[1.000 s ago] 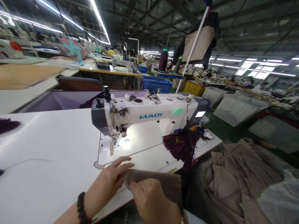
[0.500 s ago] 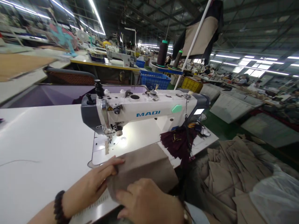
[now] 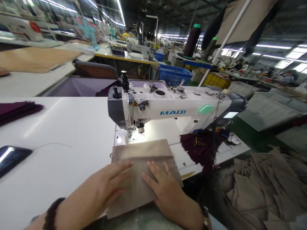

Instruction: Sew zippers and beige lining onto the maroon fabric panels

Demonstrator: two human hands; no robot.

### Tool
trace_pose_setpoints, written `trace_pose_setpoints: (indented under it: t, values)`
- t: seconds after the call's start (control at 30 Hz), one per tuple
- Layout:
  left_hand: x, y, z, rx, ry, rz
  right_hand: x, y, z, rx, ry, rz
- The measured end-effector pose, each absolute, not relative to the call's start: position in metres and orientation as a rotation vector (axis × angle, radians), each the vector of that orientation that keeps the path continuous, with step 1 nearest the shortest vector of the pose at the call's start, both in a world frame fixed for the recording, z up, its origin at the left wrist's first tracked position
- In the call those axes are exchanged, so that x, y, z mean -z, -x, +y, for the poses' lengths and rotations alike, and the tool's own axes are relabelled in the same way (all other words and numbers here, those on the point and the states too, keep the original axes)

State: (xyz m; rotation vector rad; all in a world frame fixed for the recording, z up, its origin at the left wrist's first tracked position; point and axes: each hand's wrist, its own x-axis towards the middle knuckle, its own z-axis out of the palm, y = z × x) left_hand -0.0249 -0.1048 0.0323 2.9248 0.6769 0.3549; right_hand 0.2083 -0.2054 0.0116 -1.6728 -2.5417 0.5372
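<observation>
A beige fabric piece (image 3: pixel 144 151) lies flat on the white table (image 3: pixel 67 137), its far edge just in front of the needle of the white MAQI sewing machine (image 3: pixel 172 108). My left hand (image 3: pixel 112 185) rests flat on the cloth's left part, fingers stretched out. My right hand (image 3: pixel 165 188) lies flat on its right part, fingers spread. A dark bead bracelet is on my left wrist.
A dark phone (image 3: pixel 11 158) and a stack of maroon fabric (image 3: pixel 16 110) sit at the table's left. Maroon cloth (image 3: pixel 199 150) lies right of the machine. A heap of beige pieces (image 3: pixel 263 185) fills the lower right. Blue crate (image 3: pixel 174 75) and other workstations stand behind.
The beige piece has been slid forward onto the machine bed toward the needle. Both hands went from pinching its near edge to lying flat on top of it.
</observation>
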Motion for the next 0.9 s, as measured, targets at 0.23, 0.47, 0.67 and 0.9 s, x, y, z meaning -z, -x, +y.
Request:
trace_pose_setpoints:
  t: [0.23, 0.47, 0.67, 0.9]
  values:
    - [-0.023, 0.032, -0.138, -0.198, -2.834, 0.794, -0.039, -0.216, -0.187, -0.816, 1.719, -2.192]
    - [-0.02, 0.029, -0.148, -0.323, -2.775, 0.909, -0.047, -0.212, -0.175, -0.8, 1.882, -2.152]
    - [-0.011, 0.034, -0.153, -0.358, -2.612, 1.017, -0.049, -0.205, -0.166, -0.703, 1.968, -2.29]
    - [-0.018, 0.024, -0.154, -0.439, -2.453, 1.075, -0.053, -0.201, -0.163, -0.703, 2.001, -2.374]
